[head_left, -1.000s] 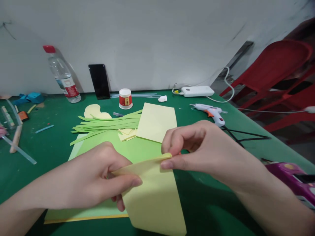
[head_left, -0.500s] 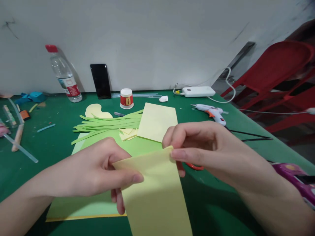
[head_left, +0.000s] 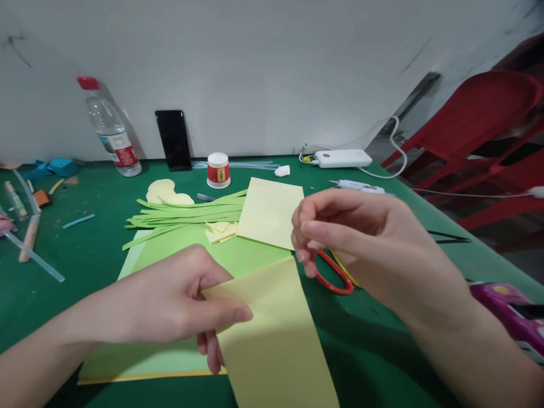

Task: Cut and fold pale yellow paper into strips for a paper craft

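My left hand is closed on a sheet of yellow paper. Its thumb presses on top near the left edge and its fingers lie underneath; the sheet's lower end runs out of view. Just above the sheet's top right corner is my right hand, apart from the paper. Its fingers are curled with the thumb close to the index fingertip, and nothing shows between them. Under that hand, red-handled scissors are partly hidden. Another pale yellow paper sheet lies on the table behind.
Green paper strips and yellow scraps lie on light green sheets. Along the wall stand a water bottle, a phone and a paper cup. A glue gun and a white power strip are at the right.
My right hand has let go of the paper's top right corner and moved up and right, uncovering more of the scissors. The sheet in my left hand has shifted slightly right and down.
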`<action>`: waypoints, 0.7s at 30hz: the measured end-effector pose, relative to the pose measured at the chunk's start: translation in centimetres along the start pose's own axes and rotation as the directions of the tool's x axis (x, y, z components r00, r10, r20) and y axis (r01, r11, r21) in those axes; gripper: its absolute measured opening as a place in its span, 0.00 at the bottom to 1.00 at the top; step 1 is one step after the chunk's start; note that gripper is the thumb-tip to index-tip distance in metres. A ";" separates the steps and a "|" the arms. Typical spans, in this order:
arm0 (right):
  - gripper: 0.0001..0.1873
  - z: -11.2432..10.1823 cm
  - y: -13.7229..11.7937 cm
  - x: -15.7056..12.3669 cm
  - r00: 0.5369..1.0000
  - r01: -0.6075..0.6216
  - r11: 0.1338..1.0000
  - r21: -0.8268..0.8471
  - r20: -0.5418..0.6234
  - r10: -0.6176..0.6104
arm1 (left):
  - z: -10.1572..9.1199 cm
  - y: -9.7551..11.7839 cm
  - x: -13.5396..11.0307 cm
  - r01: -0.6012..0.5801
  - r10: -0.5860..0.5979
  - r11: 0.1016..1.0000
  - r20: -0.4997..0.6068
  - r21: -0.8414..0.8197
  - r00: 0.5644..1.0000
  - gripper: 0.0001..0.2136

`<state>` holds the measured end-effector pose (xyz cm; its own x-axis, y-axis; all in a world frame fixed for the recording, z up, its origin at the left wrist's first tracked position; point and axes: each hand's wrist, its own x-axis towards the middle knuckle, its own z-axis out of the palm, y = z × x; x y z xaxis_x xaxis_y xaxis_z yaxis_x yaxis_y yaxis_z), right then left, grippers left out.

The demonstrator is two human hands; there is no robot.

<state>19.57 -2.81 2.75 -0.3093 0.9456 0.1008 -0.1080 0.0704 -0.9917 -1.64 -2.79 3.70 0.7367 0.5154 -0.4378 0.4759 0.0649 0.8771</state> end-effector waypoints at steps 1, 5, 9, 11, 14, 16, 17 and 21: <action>0.03 0.0 -0.2 0.0 1.000 0.004 1.000 -0.023 0.002 -0.004 | 0.0 0.0 0.0 -0.002 0.002 1.000 -0.002 -0.001 1.000 0.16; 0.04 -0.1 -0.8 0.0 0.993 -0.068 0.976 -0.205 0.079 0.086 | -0.1 0.2 0.0 -0.014 0.014 1.000 -0.013 0.011 1.000 0.16; 0.04 0.0 -1.0 0.0 0.982 -0.096 0.930 -0.355 0.120 0.147 | -0.3 0.3 -0.1 -0.037 0.039 0.998 -0.049 0.040 0.998 0.16; 0.06 0.0 -1.0 0.0 0.984 -0.087 0.925 -0.371 0.113 0.137 | -0.3 0.2 -0.1 -0.047 0.050 0.997 -0.059 0.057 0.997 0.16; 0.08 0.0 -0.9 -0.1 0.989 -0.061 0.926 -0.372 0.101 0.106 | -0.3 0.2 0.0 -0.049 0.053 0.994 -0.046 0.094 0.998 0.17; 0.07 0.1 -0.7 -0.1 0.990 -0.033 0.925 -0.378 0.111 0.081 | -0.3 0.1 -0.1 -0.039 0.041 0.991 -0.016 0.130 0.999 0.17; 0.07 0.2 -0.6 -0.1 0.989 -0.021 0.924 -0.382 0.125 0.074 | -0.3 0.1 -0.1 -0.036 0.035 0.987 0.009 0.155 0.999 0.17; 0.06 0.9 0.2 0.0 0.960 -0.052 0.910 -0.412 0.231 0.160 | -0.1 -0.1 0.1 -0.078 0.083 0.942 0.000 0.327 0.997 0.12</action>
<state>18.70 -3.11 2.65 -0.5328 0.8452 -0.0429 0.3070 0.1457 -0.9405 -1.65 -2.64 3.57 0.7736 0.5191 -0.3634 0.5475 -0.2587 0.7958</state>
